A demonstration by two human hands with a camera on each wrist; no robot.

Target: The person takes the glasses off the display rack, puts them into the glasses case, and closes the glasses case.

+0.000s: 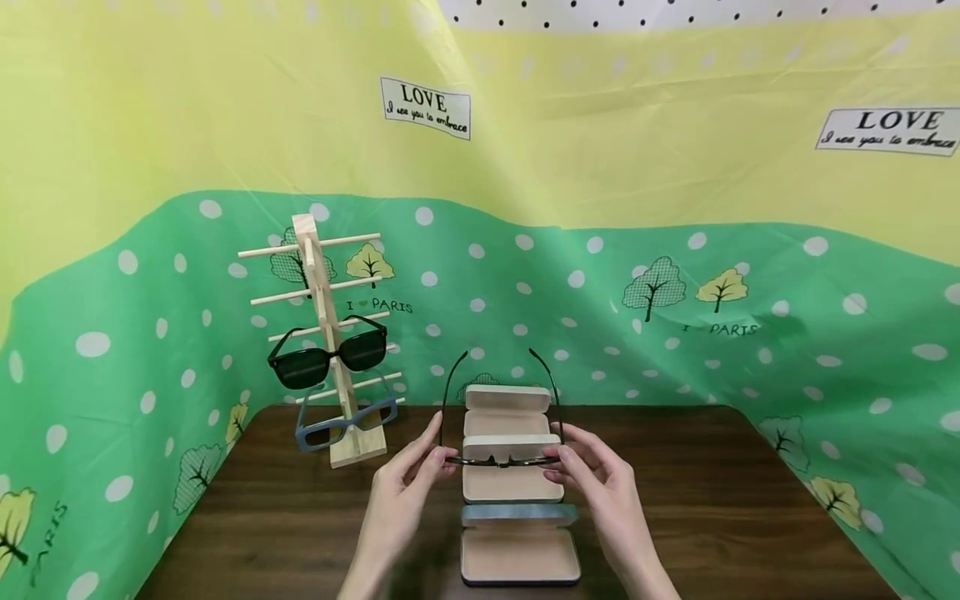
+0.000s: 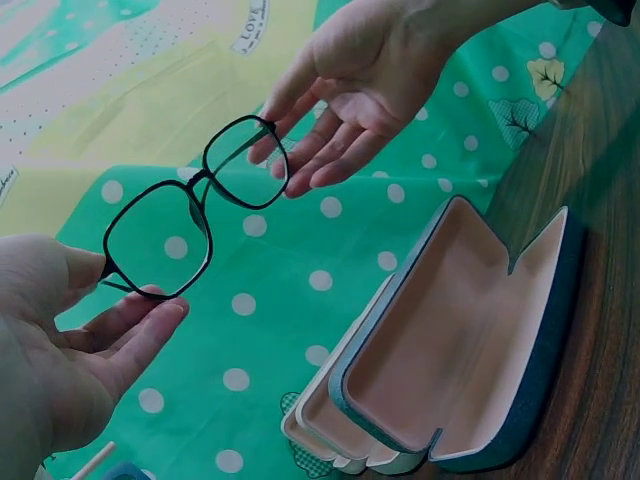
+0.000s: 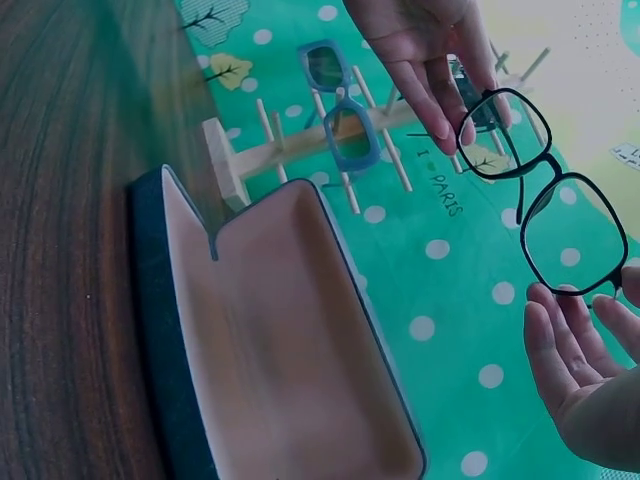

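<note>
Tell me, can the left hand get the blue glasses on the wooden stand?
Probably yes: the blue glasses sit to the left of the left hand, and nothing seems to stand between them. But that hand is holding the clear black-rimmed glasses, so it would likely have to let go first.

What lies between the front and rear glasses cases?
In the head view, the open middle case lies between the front case and rear case; black-framed glasses, held by the left hand and right hand, cross it in that view.
</note>
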